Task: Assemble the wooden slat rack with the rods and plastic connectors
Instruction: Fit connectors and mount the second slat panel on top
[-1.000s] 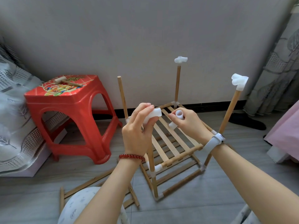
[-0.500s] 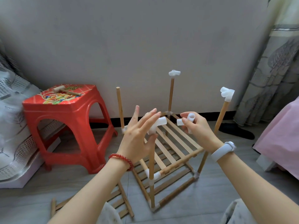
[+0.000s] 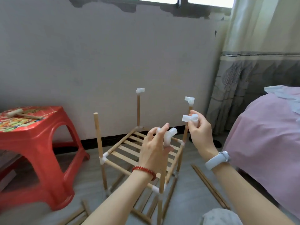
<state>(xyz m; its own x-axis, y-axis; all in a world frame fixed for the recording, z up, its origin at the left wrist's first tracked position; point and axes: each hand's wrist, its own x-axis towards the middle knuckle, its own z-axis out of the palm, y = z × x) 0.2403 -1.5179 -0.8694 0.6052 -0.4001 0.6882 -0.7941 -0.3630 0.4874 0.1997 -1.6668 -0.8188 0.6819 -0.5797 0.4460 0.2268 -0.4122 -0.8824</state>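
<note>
The wooden slat rack (image 3: pixel 129 147) stands on the floor with several upright rods. White plastic connectors cap the back rod (image 3: pixel 140 90) and the right rod (image 3: pixel 189 100). The left rod (image 3: pixel 97 132) has a bare top. My left hand (image 3: pixel 153 151) holds a white connector (image 3: pixel 169 137) between fingers and thumb at the top of the near rod (image 3: pixel 161 177). My right hand (image 3: pixel 200 133) pinches a second white connector (image 3: pixel 191 119) in the air, just in front of the right rod.
A red plastic stool (image 3: pixel 32 143) at the left carries a wooden mallet (image 3: pixel 21 113). Loose rods (image 3: pixel 211 187) lie on the floor at the right, beside a pink-covered bed (image 3: pixel 267 135). Another slat panel (image 3: pixel 78 215) lies near my knees. A wall stands behind.
My left hand's fingers went from spread flat to closed round the connector on the near rod. My right hand rose and moved right with its connector. The view tilted upward.
</note>
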